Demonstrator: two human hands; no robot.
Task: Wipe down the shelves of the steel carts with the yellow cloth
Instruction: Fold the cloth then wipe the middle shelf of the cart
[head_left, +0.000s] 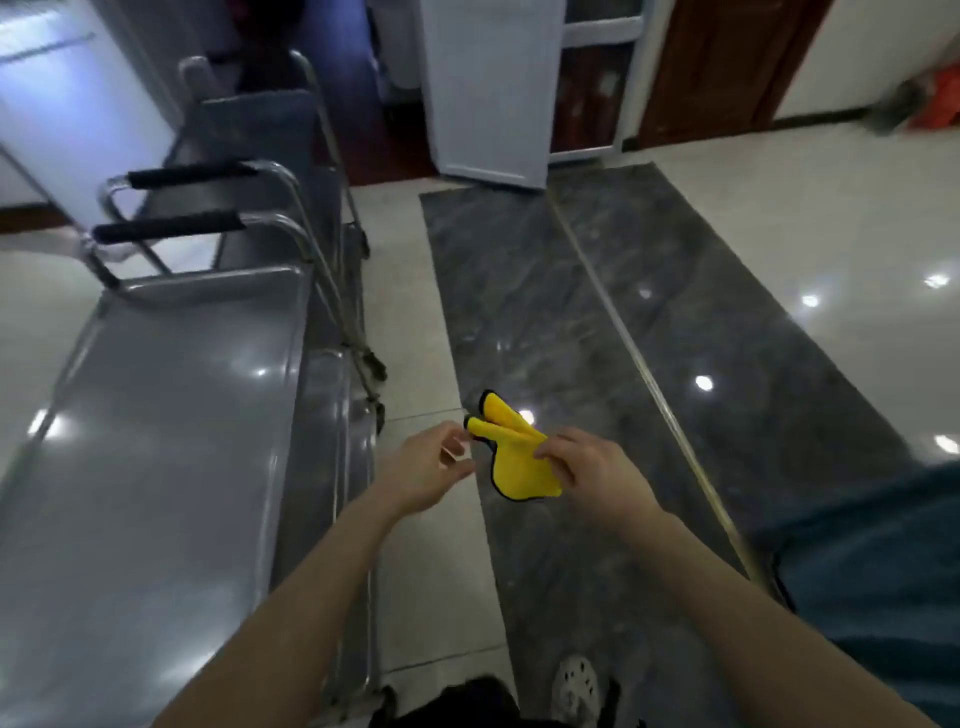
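The yellow cloth (519, 467) hangs in the air to the right of the nearest steel cart (156, 415), well clear of its rim and touching no shelf, so no wiping is under way at this moment. The right hand (587, 467) pinches the cloth's upper edge between thumb and fingers, and the cloth droops bunched below that grip. The left hand (431, 462), between the cart and the cloth, has its fingertips at a black-edged corner; whether they actually clamp it cannot be told. My reading is that the cloth is being spread or refolded before a pass.

The cart's top shelf gleams with lamp reflections and shows no visible smears, but whether it has been wiped cannot be judged. Its lower shelf (322, 441), seen along the cart's right side, and the further carts (249, 130) beyond the cart's far end look left to do.

Two black-padded handles (171, 226) rise at the cart's far end and would crowd a stroke there. To the cart's right runs a dark marble floor strip (545, 312); a shoe (576, 686) stands by the cart's near right corner
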